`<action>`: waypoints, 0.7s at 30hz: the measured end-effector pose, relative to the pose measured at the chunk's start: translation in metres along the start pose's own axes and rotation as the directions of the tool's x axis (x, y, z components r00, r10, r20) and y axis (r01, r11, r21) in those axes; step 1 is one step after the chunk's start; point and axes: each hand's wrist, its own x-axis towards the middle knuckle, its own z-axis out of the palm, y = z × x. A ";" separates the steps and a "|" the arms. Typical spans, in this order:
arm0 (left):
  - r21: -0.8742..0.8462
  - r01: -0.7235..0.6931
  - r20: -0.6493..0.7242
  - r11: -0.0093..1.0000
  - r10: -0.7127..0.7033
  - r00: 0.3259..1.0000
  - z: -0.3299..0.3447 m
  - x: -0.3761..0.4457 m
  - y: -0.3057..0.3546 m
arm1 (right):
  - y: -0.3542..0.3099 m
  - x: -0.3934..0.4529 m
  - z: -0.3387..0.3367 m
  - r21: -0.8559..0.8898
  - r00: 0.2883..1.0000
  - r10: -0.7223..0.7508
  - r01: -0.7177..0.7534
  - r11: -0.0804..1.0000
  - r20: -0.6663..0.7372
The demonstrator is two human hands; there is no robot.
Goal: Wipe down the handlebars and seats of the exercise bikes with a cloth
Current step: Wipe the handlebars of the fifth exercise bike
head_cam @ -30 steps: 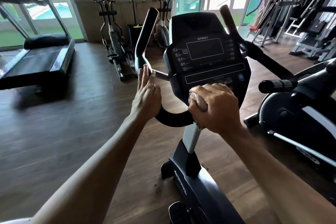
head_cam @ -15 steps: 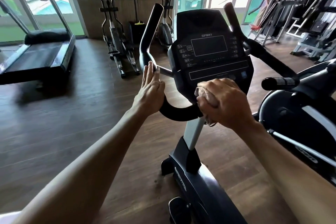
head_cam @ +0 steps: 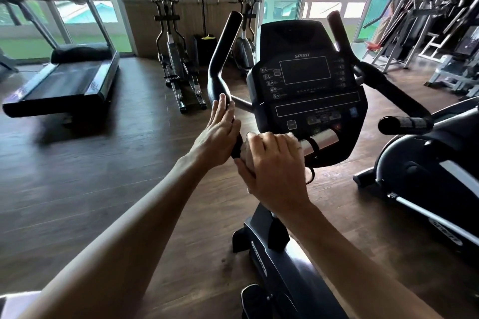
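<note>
1. Right hand (head_cam: 272,163) curled tight over a small pale crumpled cloth (head_cam: 245,156), only a sliver of fabric showing at the thumb side; fist closed round the lower bend of the black foam-covered left handlebar (head_cam: 220,70), presumably so the cloth wraps the tube and cleans all round in one pass
2. Left hand (head_cam: 220,127) laid flat against the outer side of the same bar, fingers straight and together, pointing up the tube; holding nothing, most likely bracing the bar against the push of the wiping hand
3. Two hands almost touching, with a short stretch of black grip showing between them
4. Silver pulse-sensor bar (head_cam: 320,138) exposed just right of the wiping fist, below the black console with a blank screen (head_cam: 305,90); probably next in line for the cloth
5. Black right handlebar (head_cam: 394,93) reaching away toward the neighbouring black and silver exercise bike (head_cam: 427,171), no cloth on it
6. Seat out of view behind the camera, so nothing to say of its state
7. Judged stage: early to middle of this bike's handlebar wiping, seat and other bikes yet to check
8. Risk: cloth so bunched inside the fist that little fabric meets the foam; a looser wrap likely to cover more
9. Around: grey treadmill (head_cam: 64,77) at left on the dark wooden floor (head_cam: 103,176), two elliptical trainers by the windows
</note>
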 end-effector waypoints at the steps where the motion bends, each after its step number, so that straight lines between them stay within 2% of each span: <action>1: 0.039 -0.024 -0.009 0.999 0.025 1.000 -0.001 -0.001 0.002 | 0.000 -0.001 0.001 -0.011 1.000 -0.011 0.011 1.000 -0.011; 3: 0.079 -0.074 -0.036 0.994 0.077 0.996 -0.005 -0.005 0.001 | 0.000 -0.003 0.003 -0.022 0.998 -0.044 0.043 0.999 -0.048; 6: 0.094 -0.066 -0.069 0.993 0.072 0.995 -0.009 -0.022 -0.005 | -0.002 -0.004 0.006 -0.002 0.992 -0.066 0.066 0.998 -0.111; 9: 0.037 -0.058 -0.091 0.998 0.061 0.994 -0.015 -0.045 -0.016 | -0.005 -0.002 0.004 0.168 0.990 -0.037 0.060 0.984 -0.139; 11: 0.078 0.005 -0.092 0.997 0.002 0.996 -0.021 -0.056 -0.031 | -0.011 0.002 0.002 0.328 0.991 -0.017 0.060 0.943 -0.134; 14: 0.108 0.134 -0.101 0.985 -0.124 0.987 -0.040 -0.065 -0.055 | -0.026 0.014 -0.002 0.467 0.993 -0.015 0.069 0.881 -0.118; 19: 0.128 0.167 -0.180 0.978 -0.143 0.973 -0.086 -0.066 -0.086 | -0.067 0.044 0.000 0.589 0.986 -0.145 0.164 0.791 -0.080; 21: 0.134 0.178 -0.195 0.975 -0.151 0.969 -0.103 -0.066 -0.095 | -0.084 0.056 0.007 0.583 0.981 -0.186 0.184 0.792 -0.056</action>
